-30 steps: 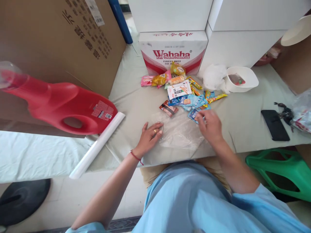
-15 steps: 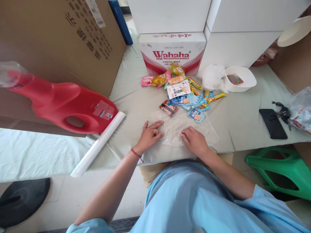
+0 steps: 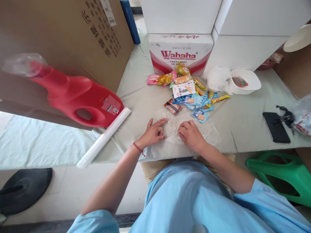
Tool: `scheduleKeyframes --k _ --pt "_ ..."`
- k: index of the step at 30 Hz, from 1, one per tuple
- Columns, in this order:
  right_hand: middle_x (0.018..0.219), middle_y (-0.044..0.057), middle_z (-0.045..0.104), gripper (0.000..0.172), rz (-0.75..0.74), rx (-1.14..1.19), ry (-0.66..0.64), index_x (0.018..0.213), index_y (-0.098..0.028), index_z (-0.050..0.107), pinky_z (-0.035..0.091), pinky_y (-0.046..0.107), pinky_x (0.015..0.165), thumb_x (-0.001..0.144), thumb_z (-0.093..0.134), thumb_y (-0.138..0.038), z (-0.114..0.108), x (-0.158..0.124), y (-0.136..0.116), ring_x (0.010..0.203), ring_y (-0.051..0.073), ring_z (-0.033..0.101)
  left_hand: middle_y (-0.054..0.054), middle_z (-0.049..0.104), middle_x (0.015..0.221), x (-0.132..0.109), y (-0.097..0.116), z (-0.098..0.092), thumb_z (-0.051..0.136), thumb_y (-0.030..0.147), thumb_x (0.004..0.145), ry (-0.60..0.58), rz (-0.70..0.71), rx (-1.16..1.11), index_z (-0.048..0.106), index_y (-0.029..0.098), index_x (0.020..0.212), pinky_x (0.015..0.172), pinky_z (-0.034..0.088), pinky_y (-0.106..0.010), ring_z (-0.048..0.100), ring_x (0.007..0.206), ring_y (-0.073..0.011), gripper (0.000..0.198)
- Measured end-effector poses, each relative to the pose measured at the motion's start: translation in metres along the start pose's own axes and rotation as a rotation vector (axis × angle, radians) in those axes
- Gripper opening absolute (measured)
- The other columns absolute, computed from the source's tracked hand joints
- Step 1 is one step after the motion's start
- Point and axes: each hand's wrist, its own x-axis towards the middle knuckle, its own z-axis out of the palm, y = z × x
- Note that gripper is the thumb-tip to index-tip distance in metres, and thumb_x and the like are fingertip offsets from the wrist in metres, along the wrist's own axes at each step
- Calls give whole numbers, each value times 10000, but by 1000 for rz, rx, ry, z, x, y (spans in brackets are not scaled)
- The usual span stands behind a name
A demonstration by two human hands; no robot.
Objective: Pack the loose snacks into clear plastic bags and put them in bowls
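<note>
Left hand [image 3: 155, 132] loosely spread, 9 o'clock on clear plastic [image 3: 172, 128]; right hand [image 3: 190, 134] curled, grip unclear. Light pinning likely prevents bunching.

Dead centre there's a thin, crinkly clear plastic bag [image 3: 172, 130] flat on the pale green cloth-covered desk [image 3: 141, 94], bare left-hand grip [image 3: 154, 133] at its left edge with fingers spread, bare right-hand grip [image 3: 191, 135] curled on top. Colourful snack packets [image 3: 186, 99] heaped upper middle, big red plastic jug [image 3: 82, 95] on the left, long white roll [image 3: 104, 138] beside it, flat black phone [image 3: 276, 127] far right.
</note>
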Motion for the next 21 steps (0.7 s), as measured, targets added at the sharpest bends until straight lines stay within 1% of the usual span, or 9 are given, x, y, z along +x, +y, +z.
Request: scheduleKeyframes --k 1,3,6,9,11,14,16,18,21 --pt "1190 125 690 198 -26 4 -20 1047 -162 731 442 394 965 1054 538 -208 -3 -4 -1 1113 283 516 -79 443 1683 0 0 0 681 326 822 0 0 6 439 196 624 1293 -58 -637 345 1597 -293 338" --pt "1119 120 709 196 -68 13 -104 1062 -150 707 451 375 953 1064 517 -199 -10 -11 -8 1077 262 549 -76 435 1689 -1 1 0 671 317 818 -3 1 21 447 198 634 1294 -53 -640 343 1597 -296 313" --pt "1054 108 729 208 -128 2 -229 1096 -156 685 477 353 894 1080 484 -211 -12 -20 -26 1034 248 606 -65 434 1690 -2 1 -1 628 269 810 2 9 34 467 202 643 1297 -50 -644 342 1598 -298 241" --pt "1077 104 738 217 -193 -16 -300 1150 -172 676 503 344 809 1070 475 -194 2 -26 -49 1013 254 658 -51 446 1683 -2 2 0 566 252 836 18 4 8 494 204 657 1299 -52 -642 342 1600 -285 199" --pt "1076 102 738 234 -222 -14 -337 1172 -178 672 512 332 754 1050 474 -157 16 -28 -63 981 251 687 -48 470 1669 0 3 0 519 292 894 32 -19 -27 519 207 672 1297 -59 -647 344 1599 -275 238" --pt "1083 110 734 259 -243 -13 -350 1183 -166 670 523 329 716 1038 457 -130 33 -29 -77 966 254 710 -50 505 1645 4 5 1 443 384 974 56 -55 -63 531 209 674 1292 -72 -658 354 1594 -269 358" --pt "1075 113 731 260 -258 -5 -344 1175 -157 670 524 334 700 1039 449 -131 40 -31 -81 956 258 716 -56 501 1648 6 4 0 470 434 973 56 -57 -69 506 206 655 1287 -81 -664 349 1595 -279 393" --pt "1058 113 725 252 -279 8 -339 1162 -154 670 517 333 683 1040 449 -136 44 -33 -81 940 257 715 -68 495 1651 9 2 -2 561 420 915 44 -51 -71 462 202 633 1284 -80 -669 347 1596 -294 370" --pt "1053 110 717 237 -299 23 -335 1151 -151 669 496 322 666 1043 458 -138 48 -38 -80 934 244 704 -87 524 1628 14 -3 -7 606 295 803 17 -39 -80 420 206 624 1285 -73 -673 359 1590 -299 273"
